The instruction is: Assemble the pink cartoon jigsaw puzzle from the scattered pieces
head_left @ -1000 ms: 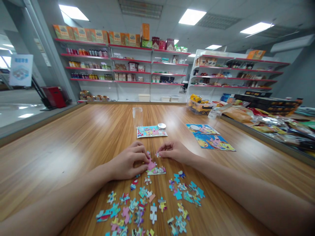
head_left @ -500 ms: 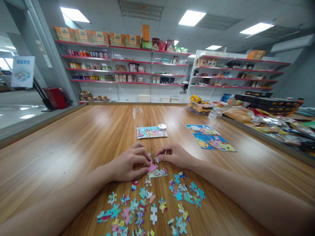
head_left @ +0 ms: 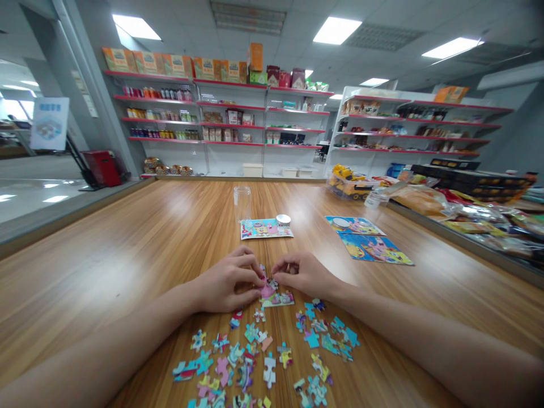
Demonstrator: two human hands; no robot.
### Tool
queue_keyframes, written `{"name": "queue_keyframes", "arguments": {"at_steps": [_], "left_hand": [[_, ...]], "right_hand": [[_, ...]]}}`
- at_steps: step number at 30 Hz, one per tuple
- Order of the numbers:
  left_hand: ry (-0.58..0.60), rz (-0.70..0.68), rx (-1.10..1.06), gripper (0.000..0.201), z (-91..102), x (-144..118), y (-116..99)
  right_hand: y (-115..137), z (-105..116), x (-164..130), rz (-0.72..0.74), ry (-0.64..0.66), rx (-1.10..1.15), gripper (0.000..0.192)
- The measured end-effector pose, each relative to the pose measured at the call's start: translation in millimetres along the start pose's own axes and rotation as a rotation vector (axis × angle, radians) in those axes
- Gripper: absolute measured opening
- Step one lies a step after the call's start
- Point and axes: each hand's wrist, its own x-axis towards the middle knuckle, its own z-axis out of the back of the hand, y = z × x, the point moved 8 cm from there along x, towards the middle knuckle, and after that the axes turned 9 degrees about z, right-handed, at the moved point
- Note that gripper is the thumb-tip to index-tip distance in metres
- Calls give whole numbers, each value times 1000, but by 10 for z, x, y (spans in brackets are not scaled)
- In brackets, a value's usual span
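Note:
My left hand rests on the wooden table with its fingertips pinched on the pink edge of a small joined cluster of puzzle pieces. My right hand pinches one small puzzle piece and holds it against the top of that cluster, so the two hands' fingertips almost meet. Several loose puzzle pieces lie scattered on the table nearer to me, between my forearms.
Beyond my hands lie a cartoon picture card with a round lid on it and a clear jar. Two more picture cards lie to the right. Packaged goods line the right edge; shop shelves stand behind.
My right hand has brought its small piece leftward until it meets the joined cluster under my left fingertips. The view has shifted slightly.

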Motion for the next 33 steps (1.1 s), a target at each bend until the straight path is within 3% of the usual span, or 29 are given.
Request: {"name": "queue_keyframes", "arguments": {"at_steps": [5,14,21,26,33], "left_hand": [[-3,-4,-7,11,7,-4,3],[11,-7,-8,12,0,-6,4],[29,6,3,11,-15,-10,19],[41,11,7,12,-21,-16,23],[48,-1,1,13,-10,-10,-4]], "right_hand": [[78,-51,-19,60,63,-28,11],[78,11,-10,22,45,-105,6],[133,5,-7,114,34,-155,10],[83,13,-2,56,11,-169,9],[-42,32,9,-29,-12,-24,13]]}}
